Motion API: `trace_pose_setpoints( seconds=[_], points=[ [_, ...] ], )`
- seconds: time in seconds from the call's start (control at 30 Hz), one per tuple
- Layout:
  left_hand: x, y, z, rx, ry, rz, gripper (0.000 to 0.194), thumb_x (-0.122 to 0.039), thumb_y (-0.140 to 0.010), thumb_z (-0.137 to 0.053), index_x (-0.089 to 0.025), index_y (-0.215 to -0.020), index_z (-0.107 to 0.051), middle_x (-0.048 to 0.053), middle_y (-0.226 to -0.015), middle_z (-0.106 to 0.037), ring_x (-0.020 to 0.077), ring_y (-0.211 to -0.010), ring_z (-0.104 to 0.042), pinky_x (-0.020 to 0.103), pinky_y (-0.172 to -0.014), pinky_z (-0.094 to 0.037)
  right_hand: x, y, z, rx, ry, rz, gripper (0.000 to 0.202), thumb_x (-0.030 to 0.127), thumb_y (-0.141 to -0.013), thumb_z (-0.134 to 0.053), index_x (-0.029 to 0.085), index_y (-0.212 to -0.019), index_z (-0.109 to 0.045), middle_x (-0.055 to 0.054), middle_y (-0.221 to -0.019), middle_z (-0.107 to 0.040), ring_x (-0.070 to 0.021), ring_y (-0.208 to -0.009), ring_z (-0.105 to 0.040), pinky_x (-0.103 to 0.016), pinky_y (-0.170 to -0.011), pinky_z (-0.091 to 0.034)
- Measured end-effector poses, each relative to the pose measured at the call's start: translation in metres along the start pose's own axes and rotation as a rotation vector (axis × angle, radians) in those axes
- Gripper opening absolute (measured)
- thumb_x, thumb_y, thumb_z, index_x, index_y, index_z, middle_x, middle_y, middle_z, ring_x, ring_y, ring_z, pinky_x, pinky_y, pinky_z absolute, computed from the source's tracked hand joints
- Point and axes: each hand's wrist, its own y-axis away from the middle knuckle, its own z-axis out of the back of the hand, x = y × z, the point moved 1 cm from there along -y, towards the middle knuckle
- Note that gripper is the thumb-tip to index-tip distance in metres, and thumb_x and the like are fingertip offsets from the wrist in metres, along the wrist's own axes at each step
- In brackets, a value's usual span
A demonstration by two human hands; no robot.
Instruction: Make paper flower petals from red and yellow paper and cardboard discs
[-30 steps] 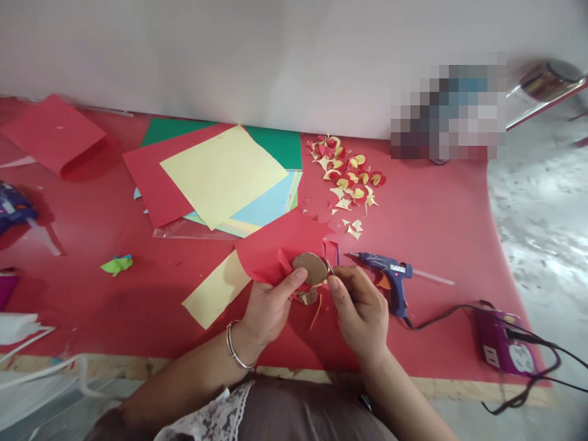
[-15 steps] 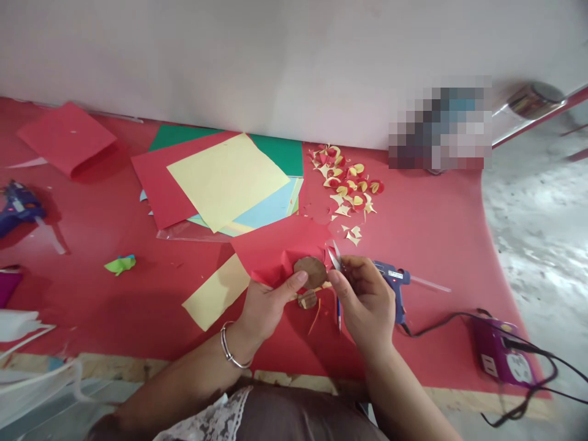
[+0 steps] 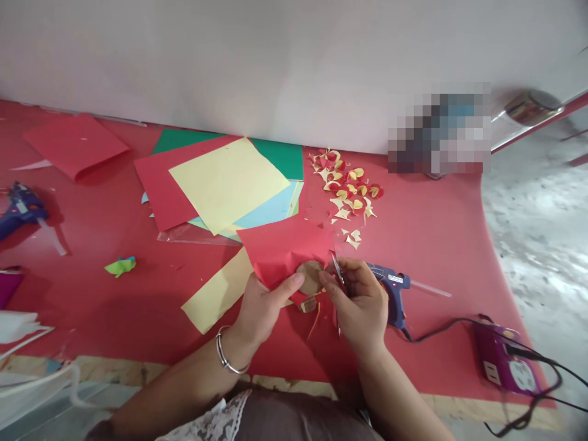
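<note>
My left hand [image 3: 265,309] pinches a sheet of red paper [image 3: 287,240] together with a round brown cardboard disc [image 3: 311,277], thumb on the disc's left edge. In my right hand [image 3: 362,303] are small scissors [image 3: 339,268], their blades pointing up beside the paper's right edge. The right thumb and fingertip meet at the disc's right side. Just below the disc shows a smaller brown piece [image 3: 308,304], partly covered. A pale yellow strip [image 3: 219,295] lies left of the left hand. Behind the right hand rests a blue glue gun [image 3: 394,282].
Stacked coloured sheets [image 3: 229,180] lie at the back, with red and yellow paper petals and scraps [image 3: 353,184] to their right. A purple power socket [image 3: 505,358] with black cords sits front right. Another glue gun [image 3: 22,208] and a folded red sheet [image 3: 76,147] are at left.
My right hand has shifted slightly left, closer to the disc. The scissor blades, spread before, now appear nearly together. The red paper and disc have tilted a little.
</note>
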Motion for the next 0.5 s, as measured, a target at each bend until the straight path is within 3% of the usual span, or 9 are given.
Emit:
trace_pose_setpoints(
  seconds=[0.13,0.23,0.33,0.4,0.5],
  points=[
    [-0.002,0.006,-0.002,-0.076,0.168,0.046,0.028,-0.048,-0.075,-0.094,-0.027,-0.09,-0.085,0.009,-0.096,-0.083,0.0358,-0.11,-0.077,0.046,-0.097,-0.064,0.003,-0.001,-0.002,-0.054,-0.039,0.029,0.019,0.033,-0.087,-0.084,0.022,-0.098,-0.073,-0.003,-0.085,-0.077,-0.0172,-0.076,-0.074,-0.029,-0.07,-0.063],
    [-0.001,0.014,-0.007,0.059,0.301,0.084,0.045,-0.065,-0.077,-0.088,-0.025,-0.098,-0.085,0.012,-0.093,-0.083,0.0396,-0.11,-0.077,0.053,-0.096,-0.064,0.004,-0.001,-0.002,-0.103,-0.065,0.049,0.02,0.035,-0.088,-0.084,0.022,-0.097,-0.073,-0.002,-0.083,-0.076,-0.0168,-0.075,-0.074,-0.029,-0.071,-0.064],
    [0.0,0.022,-0.012,0.156,0.244,0.064,0.045,-0.056,-0.072,-0.097,-0.024,-0.102,-0.085,0.008,-0.082,-0.08,0.0347,-0.095,-0.079,0.05,-0.095,-0.065,0.003,0.0,-0.003,-0.13,-0.094,0.065,0.02,0.035,-0.088,-0.085,0.022,-0.097,-0.072,-0.001,-0.083,-0.076,-0.0165,-0.076,-0.074,-0.03,-0.073,-0.065],
    [0.002,0.022,-0.016,0.084,0.174,0.073,0.038,-0.044,-0.075,-0.098,-0.023,-0.104,-0.086,0.006,-0.081,-0.079,0.0303,-0.088,-0.079,0.048,-0.094,-0.066,0.002,0.001,-0.004,-0.109,-0.101,0.059,0.02,0.033,-0.087,-0.086,0.022,-0.097,-0.072,-0.001,-0.083,-0.076,-0.0158,-0.074,-0.073,-0.028,-0.069,-0.064],
    [0.004,0.018,-0.023,-0.081,0.26,0.086,0.031,-0.038,-0.077,-0.097,-0.021,-0.1,-0.084,0.007,-0.094,-0.082,0.0295,-0.092,-0.079,0.046,-0.093,-0.067,0.001,0.005,-0.009,-0.057,-0.085,0.011,0.019,0.033,-0.089,-0.085,0.023,-0.097,-0.072,-0.001,-0.081,-0.075,-0.0155,-0.07,-0.071,-0.027,-0.064,-0.061]
  ],
)
